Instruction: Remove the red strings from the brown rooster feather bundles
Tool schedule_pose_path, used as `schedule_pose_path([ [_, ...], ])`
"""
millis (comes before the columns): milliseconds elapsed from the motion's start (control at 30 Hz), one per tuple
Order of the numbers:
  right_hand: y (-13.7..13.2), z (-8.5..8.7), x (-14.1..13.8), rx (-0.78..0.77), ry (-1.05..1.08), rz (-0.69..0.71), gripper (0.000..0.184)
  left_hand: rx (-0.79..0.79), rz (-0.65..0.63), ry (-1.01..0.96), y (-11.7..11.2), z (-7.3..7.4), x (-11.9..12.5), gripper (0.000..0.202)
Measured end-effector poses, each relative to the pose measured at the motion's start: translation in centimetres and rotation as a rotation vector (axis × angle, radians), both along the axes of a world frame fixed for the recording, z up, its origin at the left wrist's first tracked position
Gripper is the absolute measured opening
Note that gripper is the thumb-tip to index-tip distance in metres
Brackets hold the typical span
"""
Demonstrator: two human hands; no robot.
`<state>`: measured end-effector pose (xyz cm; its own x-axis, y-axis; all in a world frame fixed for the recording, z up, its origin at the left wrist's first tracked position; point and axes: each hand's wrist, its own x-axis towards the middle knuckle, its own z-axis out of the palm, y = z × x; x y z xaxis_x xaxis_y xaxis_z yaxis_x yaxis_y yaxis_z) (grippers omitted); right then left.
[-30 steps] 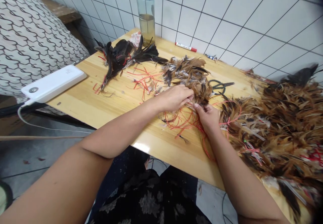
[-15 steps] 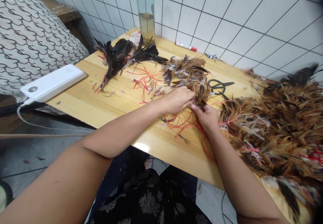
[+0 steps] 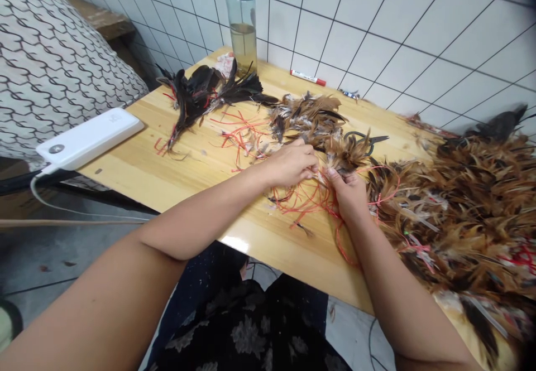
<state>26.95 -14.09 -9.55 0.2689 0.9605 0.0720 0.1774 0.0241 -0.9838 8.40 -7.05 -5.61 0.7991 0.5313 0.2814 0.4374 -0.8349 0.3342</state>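
Observation:
My left hand and my right hand meet over the middle of the wooden table. Both are closed in a pinch on a small bundle of brown feathers, which fans up and to the right between them. Loose red strings lie tangled just below the hands. A heap of brown feathers sits right behind my left hand. A much larger pile of brown feathers fills the table to the right of my right hand.
Black feathers lie at the back left near a water bottle. Scissors lie partly hidden behind the held bundle. A red-capped marker rests by the tiled wall. A white power bank sits at the left edge.
The held bundle has come away from the heap and shifted right, now fanning over the scissors. My right hand moved slightly right with it; my left hand barely moved.

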Motion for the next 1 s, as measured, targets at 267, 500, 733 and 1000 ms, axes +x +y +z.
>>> schedule_pose_path([
  [267, 0.1, -0.3, -0.1, 0.005, 0.005, 0.003, 0.038, 0.008, 0.011, -0.006, 0.3, -0.7, 0.7, 0.020],
  [500, 0.2, -0.4, -0.1, 0.016, 0.007, -0.005, 0.037, -0.032, 0.080, -0.028, 0.3, 0.1, 0.2, 0.017],
  [733, 0.2, -0.4, -0.1, 0.001, -0.041, -0.022, 0.036, -0.050, 0.013, -0.049, 0.3, 0.4, 0.1, 0.017],
  [1000, 0.1, -0.2, -0.3, 0.002, -0.106, -0.039, 0.028, -0.058, 0.012, -0.041, 0.5, 0.6, 0.0, 0.017],
])
